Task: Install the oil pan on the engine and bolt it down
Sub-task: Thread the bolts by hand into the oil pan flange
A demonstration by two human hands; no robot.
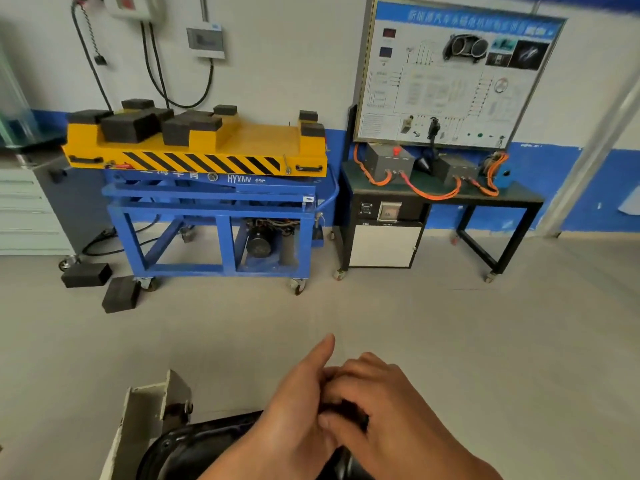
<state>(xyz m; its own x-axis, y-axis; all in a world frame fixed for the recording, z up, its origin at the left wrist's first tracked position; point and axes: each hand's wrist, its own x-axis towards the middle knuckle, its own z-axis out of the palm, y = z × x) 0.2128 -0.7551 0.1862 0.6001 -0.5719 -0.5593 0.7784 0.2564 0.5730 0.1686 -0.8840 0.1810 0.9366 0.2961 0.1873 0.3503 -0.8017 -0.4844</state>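
My right grip curls round a small dark part, my left grip meets it but I cannot tell how, so I should hold tight over the black metal oil pan.

We see 2 grips of ours, both bare hands: the left grip and the right grip. Each runs into a bare forearm, the left forearm and the right forearm, uncovered as far as the bottom edge of the view. Knuckles and finger creases show plainly on the right grip. The fingernails are too blurred for us to describe.
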